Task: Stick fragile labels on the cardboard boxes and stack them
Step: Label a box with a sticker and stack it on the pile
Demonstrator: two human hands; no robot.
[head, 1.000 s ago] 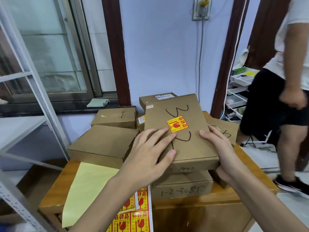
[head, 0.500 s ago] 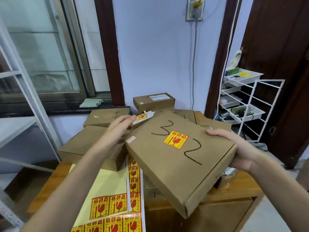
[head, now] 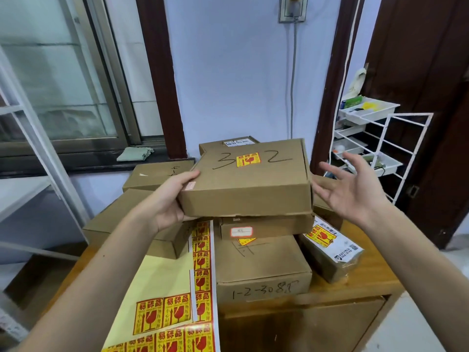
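Observation:
A flat cardboard box (head: pixel 251 184) marked "3 2", with a red-and-yellow fragile label (head: pixel 248 159) on its lid, lies level on top of a stack of two boxes: a thin one (head: pixel 266 226) over a larger one marked "1-2-3088" (head: pixel 264 268). My left hand (head: pixel 170 201) grips the top box at its left front corner, thumb on the lid. Just off the box's right side, my right hand (head: pixel 355 189) is open with fingers spread and holds nothing. The yellow sheet of fragile labels (head: pixel 167 301) lies on the wooden table at front left.
More cardboard boxes lie at the left (head: pixel 121 224) and back (head: pixel 157 174) of the wooden table (head: pixel 368 283). A wrapped, labelled parcel (head: pixel 330 247) leans at the right of the stack. A white wire rack with trays (head: pixel 373 143) stands at the right, a metal shelf frame (head: pixel 38 148) at the left.
The box marked "3 2" was lifted, turned and set level on the stack. My right hand has let go of it and moved off to the right. A person at the right has left the view.

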